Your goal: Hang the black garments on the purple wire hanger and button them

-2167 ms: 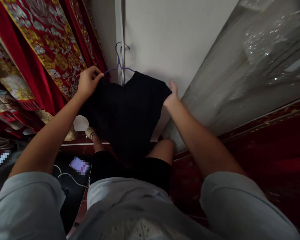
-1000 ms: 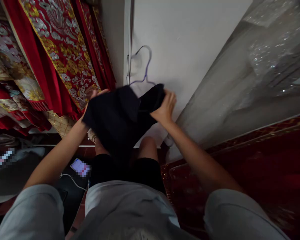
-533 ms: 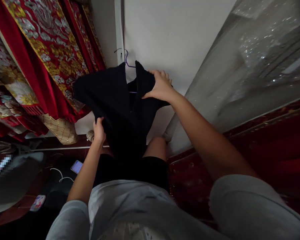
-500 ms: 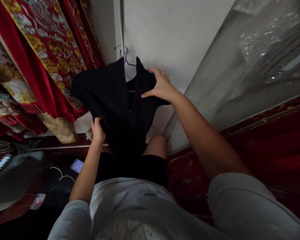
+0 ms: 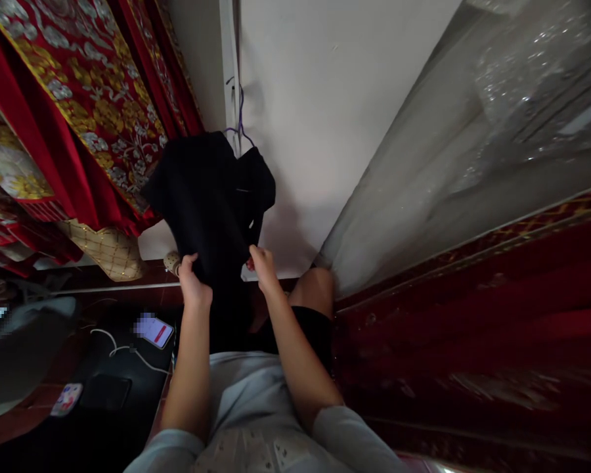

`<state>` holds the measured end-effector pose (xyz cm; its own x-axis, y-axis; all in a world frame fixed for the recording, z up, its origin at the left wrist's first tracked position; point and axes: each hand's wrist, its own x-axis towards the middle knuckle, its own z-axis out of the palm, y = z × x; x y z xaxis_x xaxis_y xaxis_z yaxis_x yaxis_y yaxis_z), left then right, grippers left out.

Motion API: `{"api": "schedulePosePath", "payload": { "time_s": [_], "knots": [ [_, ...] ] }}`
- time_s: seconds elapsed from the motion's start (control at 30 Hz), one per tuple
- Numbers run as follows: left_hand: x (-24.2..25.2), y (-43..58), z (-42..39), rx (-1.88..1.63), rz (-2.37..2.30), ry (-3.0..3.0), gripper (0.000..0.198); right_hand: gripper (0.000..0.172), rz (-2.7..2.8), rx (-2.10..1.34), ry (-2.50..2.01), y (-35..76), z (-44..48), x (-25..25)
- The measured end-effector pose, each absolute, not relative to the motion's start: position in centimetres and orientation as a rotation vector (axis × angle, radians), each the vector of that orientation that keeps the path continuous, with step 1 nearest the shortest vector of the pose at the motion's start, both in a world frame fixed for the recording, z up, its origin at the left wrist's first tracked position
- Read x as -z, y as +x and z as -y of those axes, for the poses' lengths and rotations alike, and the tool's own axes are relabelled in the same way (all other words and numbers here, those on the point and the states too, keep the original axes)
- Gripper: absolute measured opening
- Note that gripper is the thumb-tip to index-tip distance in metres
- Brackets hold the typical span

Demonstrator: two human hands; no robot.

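Observation:
A black short-sleeved garment (image 5: 201, 197), perhaps a shirt or dress, hangs in front of me on a purple hanger (image 5: 241, 125). The hanger's hook is at a narrow white upright strip by the wall. My left hand (image 5: 193, 284) is closed at the garment's left side, low down, with the thumb up. On the other side my right hand (image 5: 262, 265) pinches the garment's edge, its fingers pressed together. The lower part of the cloth merges with my dark shorts, so its hem is hard to make out.
Red embroidered garments (image 5: 103, 112) hang at the left, close to the black cloth. Clear plastic covering (image 5: 423, 171) and dark red fabric (image 5: 473, 341) fill the right. A lit phone (image 5: 156, 330), a white cable (image 5: 113, 345) and a dark seat (image 5: 79, 420) are low on the left.
My right hand has left the garment's upper right shoulder and come down to its lower right edge. My left hand has shifted slightly lower. The garment now hangs narrower and more turned.

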<state>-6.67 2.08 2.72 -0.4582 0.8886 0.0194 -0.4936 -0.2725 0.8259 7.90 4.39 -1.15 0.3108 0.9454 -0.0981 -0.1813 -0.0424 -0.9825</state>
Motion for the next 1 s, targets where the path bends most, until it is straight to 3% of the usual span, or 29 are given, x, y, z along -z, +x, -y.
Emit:
{"api": "schedulePosePath", "payload": {
  "time_s": [0.1, 0.17, 0.27, 0.37, 0.5, 1.0],
  "knots": [
    [-2.9, -6.4, -1.3, -2.239, -1.152, 0.822, 0.047, 0.028, 0.889, -1.083, -1.209, 9.9, -2.3, -0.9],
    [-3.0, -5.9, -0.7, -2.326, -1.216, 1.087, 0.044, 0.027, 0.988, -1.063, -1.171, 10.5, -1.3, -2.4],
    [-3.5, -4.8, 0.4, -1.772, -1.035, 1.539, 0.022, 0.027, 1.079, -1.077, -1.156, 10.0, -0.1, -4.2],
    [-4.6, -3.7, 1.7, -1.321, -0.881, 1.674, 0.021, 0.034, 1.098, -1.049, -1.122, 9.1, 1.1, -5.2],
    [-5.6, -2.6, 2.9, -1.426, -0.96, 1.688, 0.013, 0.047, 1.204, -0.929, -1.024, 9.3, 2.1, -5.4],
    [-3.0, -1.1, 1.5, -1.723, -0.914, 1.434, 0.015, 0.029, 1.378, -0.88, -0.906, 10.9, 1.8, -4.4]
  ]
}}
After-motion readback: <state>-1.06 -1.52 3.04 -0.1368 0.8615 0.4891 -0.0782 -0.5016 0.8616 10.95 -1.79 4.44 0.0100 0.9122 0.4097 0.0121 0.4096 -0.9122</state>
